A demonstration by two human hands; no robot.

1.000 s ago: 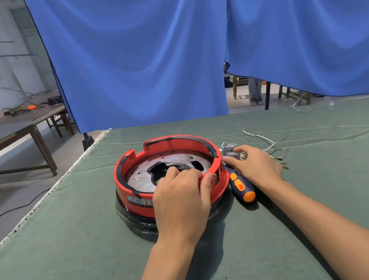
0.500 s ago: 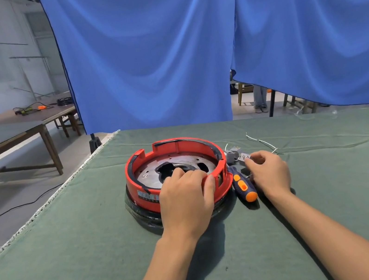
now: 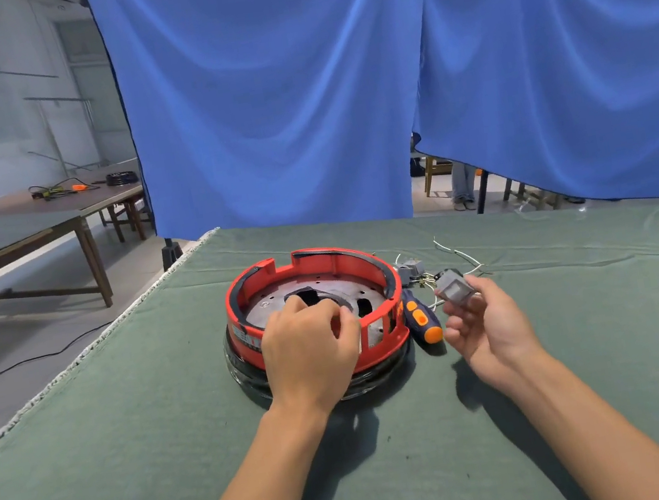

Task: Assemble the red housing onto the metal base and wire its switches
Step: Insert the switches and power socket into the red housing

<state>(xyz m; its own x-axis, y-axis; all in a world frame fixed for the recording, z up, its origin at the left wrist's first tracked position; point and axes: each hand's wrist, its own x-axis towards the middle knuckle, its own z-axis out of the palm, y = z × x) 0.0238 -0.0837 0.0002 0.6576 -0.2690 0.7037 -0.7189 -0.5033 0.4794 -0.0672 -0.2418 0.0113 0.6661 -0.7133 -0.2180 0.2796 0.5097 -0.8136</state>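
From the head view, the round red plastic housing (image 3: 313, 309) sits on the grey metal base (image 3: 313, 296) on the green-clothed bench (image 3: 132, 435). The left hand (image 3: 307, 351) curls over the housing's near rim. Just right of the housing, the right hand (image 3: 483, 320) pinches a small grey switch (image 3: 454, 288) trailing thin wires (image 3: 457, 254). The switch looks light and rigid, best held by its body since the leads seem fragile.

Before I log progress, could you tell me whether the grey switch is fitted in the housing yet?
Not yet: the right hand pinches the grey switch outside the red housing.
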